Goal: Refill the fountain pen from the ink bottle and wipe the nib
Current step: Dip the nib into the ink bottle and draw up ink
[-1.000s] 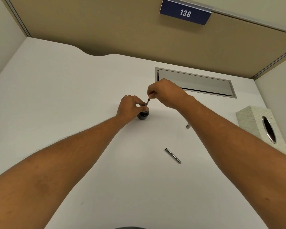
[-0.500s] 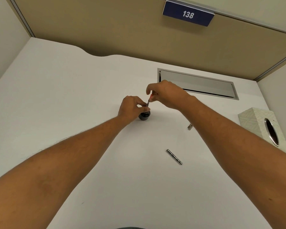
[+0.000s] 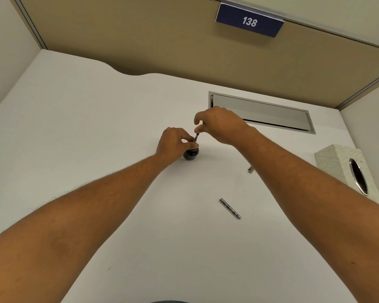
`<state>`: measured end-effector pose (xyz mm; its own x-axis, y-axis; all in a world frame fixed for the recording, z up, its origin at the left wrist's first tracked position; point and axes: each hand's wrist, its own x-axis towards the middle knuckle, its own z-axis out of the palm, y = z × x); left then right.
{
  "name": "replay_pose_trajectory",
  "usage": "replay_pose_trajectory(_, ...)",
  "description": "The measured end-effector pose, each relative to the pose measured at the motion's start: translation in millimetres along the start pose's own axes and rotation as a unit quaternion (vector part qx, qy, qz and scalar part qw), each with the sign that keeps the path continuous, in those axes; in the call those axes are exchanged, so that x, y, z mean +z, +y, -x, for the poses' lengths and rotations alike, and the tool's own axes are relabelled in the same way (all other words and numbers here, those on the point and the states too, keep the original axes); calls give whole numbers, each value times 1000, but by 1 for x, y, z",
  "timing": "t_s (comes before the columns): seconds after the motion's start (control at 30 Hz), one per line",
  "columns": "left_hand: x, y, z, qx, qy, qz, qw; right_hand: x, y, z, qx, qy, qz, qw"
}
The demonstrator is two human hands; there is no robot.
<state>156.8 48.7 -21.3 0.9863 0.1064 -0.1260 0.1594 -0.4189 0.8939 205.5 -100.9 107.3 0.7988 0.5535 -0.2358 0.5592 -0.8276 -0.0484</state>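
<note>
Left hand (image 3: 173, 143) curls around the small, dark, round ink bottle (image 3: 191, 153) mid-desk, fingers closed on its neck. Right hand (image 3: 219, 125) pinches the top of the slim pen section (image 3: 196, 137) between thumb and fingertips, index finger lifted, holding it nearly upright with its lower end in the bottle mouth. A metal barrel (image 3: 230, 208) lies nearer on the white desk (image 3: 96, 127), with a tissue box (image 3: 341, 165) far right.

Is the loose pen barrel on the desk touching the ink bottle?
No. The pen barrel lies alone on the desk, well apart from the ink bottle that the left hand steadies.
</note>
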Motion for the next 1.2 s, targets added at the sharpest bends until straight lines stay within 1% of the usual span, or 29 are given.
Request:
replay_pose_trajectory(0.07,0,1,0,3,0,-4,1000,-5,2,1,-15,-12,-12,1000)
replay_pose_trajectory(0.13,0,1,0,4,1,-6,1000,-5,4,0,-23,-5,8,1000)
replay_pose_trajectory(0.3,0,1,2,-1,-2,3,1000,7,1,-1,-7,23,69,997)
replay_pose_trajectory(0.4,0,1,1,-3,-1,6,1000,11,2,-2,1,27,88,996)
replay_pose_trajectory(0.47,0,1,1,-8,0,9,1000,11,4,-3,-4,15,75,997)
replay_pose_trajectory(0.6,0,1,1,-7,1,5,1000,4,7,-3,-29,-13,9,999)
replay_pose_trajectory(0.73,0,1,1,-5,1,4,1000,5,9,-2,-41,11,37,998)
replay_pose_trajectory(0.87,0,2,1,-4,3,5,1000,10,3,-5,-17,31,83,996)
replay_pose_trajectory(0.97,-1,1,2,-4,4,5,1000,12,-1,-6,5,33,99,995)
replay_pose_trajectory(1.07,0,1,2,-4,2,3,1000,12,3,-6,1,22,81,996)
replay_pose_trajectory(1.13,0,2,3,-5,1,6,1000,8,7,-5,-15,15,42,999)
replay_pose_trajectory(1.2,-1,3,3,-5,2,5,1000,5,8,-4,-36,17,35,999)
